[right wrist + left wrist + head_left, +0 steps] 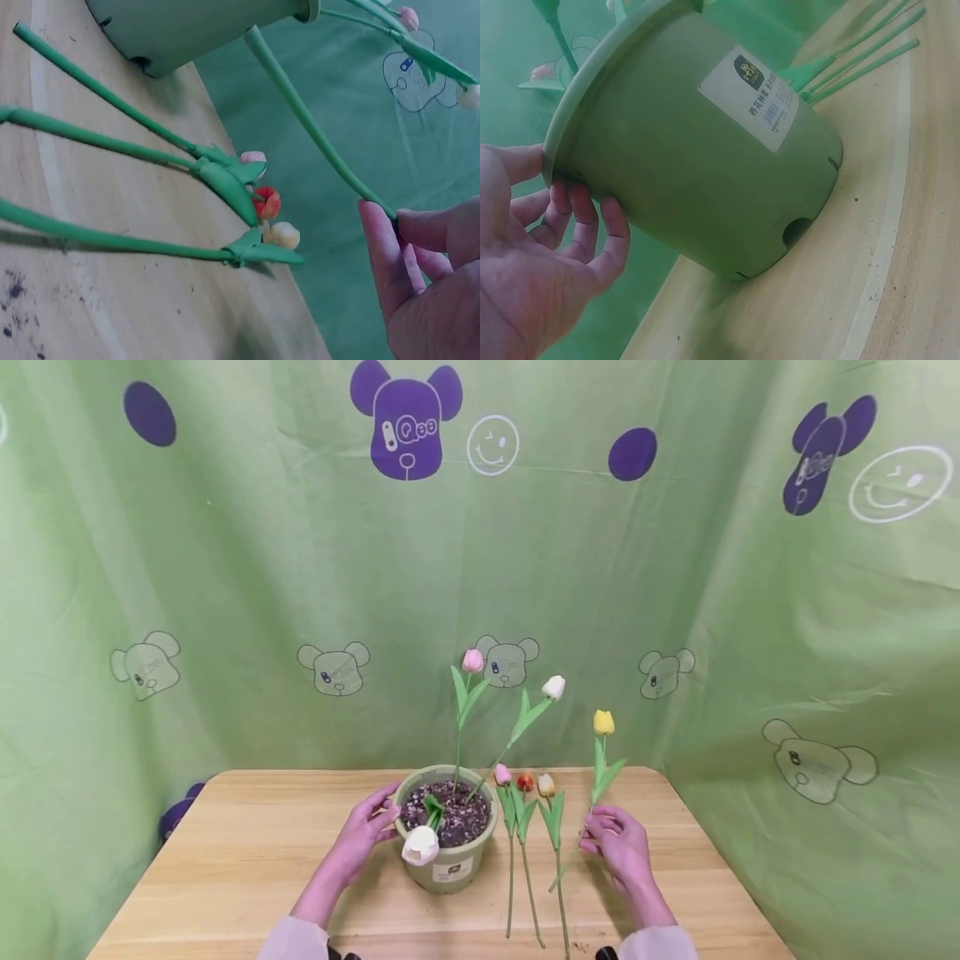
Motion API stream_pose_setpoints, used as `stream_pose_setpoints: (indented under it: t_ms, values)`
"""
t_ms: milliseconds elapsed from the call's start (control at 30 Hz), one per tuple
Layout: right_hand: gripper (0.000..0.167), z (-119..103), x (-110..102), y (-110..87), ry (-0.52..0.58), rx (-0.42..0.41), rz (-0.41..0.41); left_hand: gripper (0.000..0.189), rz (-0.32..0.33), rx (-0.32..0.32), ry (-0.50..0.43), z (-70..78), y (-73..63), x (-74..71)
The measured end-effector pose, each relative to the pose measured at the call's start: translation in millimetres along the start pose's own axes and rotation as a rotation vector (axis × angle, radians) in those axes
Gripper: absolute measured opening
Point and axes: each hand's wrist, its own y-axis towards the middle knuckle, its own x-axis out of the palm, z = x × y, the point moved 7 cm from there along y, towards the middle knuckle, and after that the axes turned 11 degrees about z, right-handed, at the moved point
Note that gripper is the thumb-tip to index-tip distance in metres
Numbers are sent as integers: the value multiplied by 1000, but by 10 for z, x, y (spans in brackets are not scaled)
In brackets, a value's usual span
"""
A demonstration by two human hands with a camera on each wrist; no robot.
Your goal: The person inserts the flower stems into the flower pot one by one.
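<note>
A green flower pot (pixel 444 885) full of dark soil stands on the table. My left hand (pixel 365 828) grips its rim at the left side; the left wrist view shows the thumb at the rim (pixel 585 82) and the curled fingers (pixel 583 225) below it. Between thumb and fingertips, my right hand (pixel 619 846) pinches the stem of a yellow tulip (pixel 603 722), held upright to the right of the pot. Its bare stem end slants down to the left. In the soil stand a pink tulip (pixel 472 661), a white tulip (pixel 553 687) and another white tulip (pixel 421 845) leaning toward me.
Between pot and right hand, a pink tulip (pixel 503 774), a red tulip (pixel 525 782) and a cream tulip (pixel 546 786) lie on the wooden table (pixel 247 852). Soil crumbs (pixel 15 289) dot the tabletop. A green printed curtain (pixel 540 552) surrounds the table's back and sides.
</note>
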Motion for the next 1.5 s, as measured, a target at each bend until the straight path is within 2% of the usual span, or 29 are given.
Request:
stream_pose_setpoints:
  t_ms: [400, 600, 833, 1100, 1267, 1500]
  values:
    - [35, -274, 98, -79, 152, -19, 25, 56, 7, 10, 11, 32, -24, -4]
    - [34, -378, 130, -155, 157, -44, 30, 56, 3, -3, 12, 24, -44, 11]
    - [31, -557, 269, -269, 193, -66, -13, 55, 20, -3, 7, 47, -60, 17]
    - [30, -721, 435, -310, 231, -82, -18, 55, 25, -8, 17, 60, -45, -2]
    - [31, -783, 489, -321, 240, -102, 8, 56, 15, -11, 1, 30, -30, 6]
    - [25, -863, 578, -344, 299, -172, 98, 55, 16, -8, 15, 33, -31, 3]
